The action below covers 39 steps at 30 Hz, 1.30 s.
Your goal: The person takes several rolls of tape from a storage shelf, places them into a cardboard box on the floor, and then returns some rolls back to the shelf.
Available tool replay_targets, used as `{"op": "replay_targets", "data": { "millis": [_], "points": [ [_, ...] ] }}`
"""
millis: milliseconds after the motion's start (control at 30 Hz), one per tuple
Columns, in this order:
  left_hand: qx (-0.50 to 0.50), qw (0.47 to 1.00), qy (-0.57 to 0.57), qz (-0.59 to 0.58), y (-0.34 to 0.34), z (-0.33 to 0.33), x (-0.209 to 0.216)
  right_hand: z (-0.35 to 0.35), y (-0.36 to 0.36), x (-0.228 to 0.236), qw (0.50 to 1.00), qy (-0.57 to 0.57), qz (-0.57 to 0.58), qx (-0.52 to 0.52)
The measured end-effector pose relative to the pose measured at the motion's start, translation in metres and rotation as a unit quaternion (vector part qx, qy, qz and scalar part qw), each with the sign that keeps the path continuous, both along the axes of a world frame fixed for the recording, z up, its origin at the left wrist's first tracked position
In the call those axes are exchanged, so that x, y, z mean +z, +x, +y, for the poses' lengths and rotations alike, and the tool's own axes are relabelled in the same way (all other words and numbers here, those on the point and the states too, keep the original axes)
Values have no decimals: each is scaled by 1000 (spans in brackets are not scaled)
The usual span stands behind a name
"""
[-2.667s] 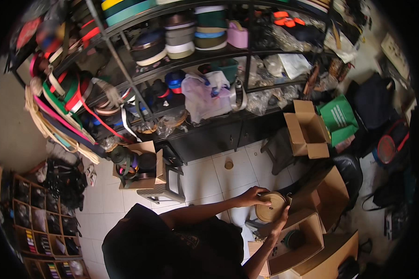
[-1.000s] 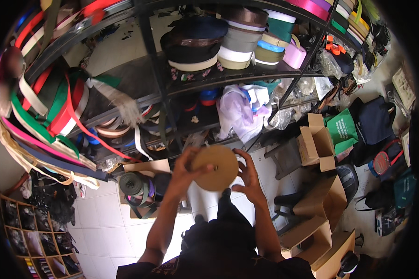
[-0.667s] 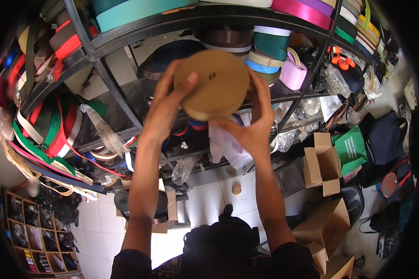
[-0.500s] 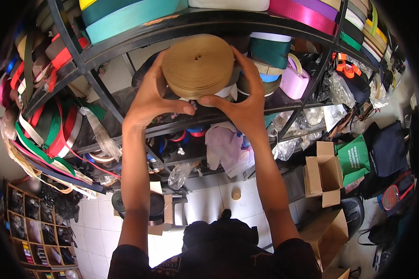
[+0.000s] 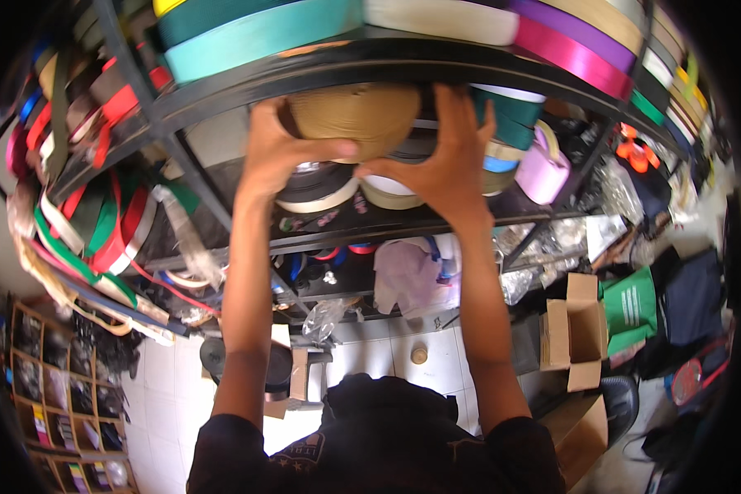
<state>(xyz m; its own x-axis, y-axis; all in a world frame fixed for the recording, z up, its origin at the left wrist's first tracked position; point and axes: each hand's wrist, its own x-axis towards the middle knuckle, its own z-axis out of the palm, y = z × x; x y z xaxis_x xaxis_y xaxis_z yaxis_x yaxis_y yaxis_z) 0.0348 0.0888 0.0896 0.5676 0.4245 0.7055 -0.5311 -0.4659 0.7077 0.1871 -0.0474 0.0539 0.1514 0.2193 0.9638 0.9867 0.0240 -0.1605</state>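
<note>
A wide tan roll of webbing (image 5: 354,123) is partly inside the shelf, its far edge hidden under the upper shelf board. My left hand (image 5: 280,152) grips its left side, with the thumb along the front. At the right, my right hand (image 5: 449,160) has its thumb by the lower front of the roll and its fingers up along the side. Below the roll, a black and cream roll (image 5: 317,193) and an olive roll (image 5: 391,193) rest on the shelf; I cannot tell whether the tan roll touches them.
The black upper shelf board (image 5: 436,62) carries teal, white and pink ribbon rolls. A green roll (image 5: 510,115) and a lilac container (image 5: 543,169) stand right of my hand. Colourful straps hang left. An open cardboard box (image 5: 570,337) and a green bag (image 5: 631,309) are lower right.
Both hands have carried the tan roll forward, from in front of the rack to under the upper board. Its round top face now shows much less. The view has shifted slightly.
</note>
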Motion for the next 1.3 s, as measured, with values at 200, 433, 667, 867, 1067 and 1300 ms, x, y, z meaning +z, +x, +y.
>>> {"op": "replay_targets", "data": {
  "millis": [200, 433, 667, 867, 1067, 1300],
  "points": [
    [142, 984, 105, -35, 2, -13, -27, -17, -11, 5, 985, -147, -79, -47],
    [103, 988, 62, -93, -51, -56, -76, -28, -54, -65, 954, 2, 165, 250],
    [86, 992, -62, -68, -79, -85, -135, -49, -89, -122, 888, -73, 287, 352],
    [97, 989, -67, -94, -88, -70, -133, -31, -99, -104, 873, -108, 285, 382],
    [167, 979, 40, -112, -55, -14, -68, 13, -74, -28, 953, -54, 163, 249],
    [219, 969, 91, 63, 4, 62, -39, 55, -60, -22, 985, -57, 161, 37]
  ]
}}
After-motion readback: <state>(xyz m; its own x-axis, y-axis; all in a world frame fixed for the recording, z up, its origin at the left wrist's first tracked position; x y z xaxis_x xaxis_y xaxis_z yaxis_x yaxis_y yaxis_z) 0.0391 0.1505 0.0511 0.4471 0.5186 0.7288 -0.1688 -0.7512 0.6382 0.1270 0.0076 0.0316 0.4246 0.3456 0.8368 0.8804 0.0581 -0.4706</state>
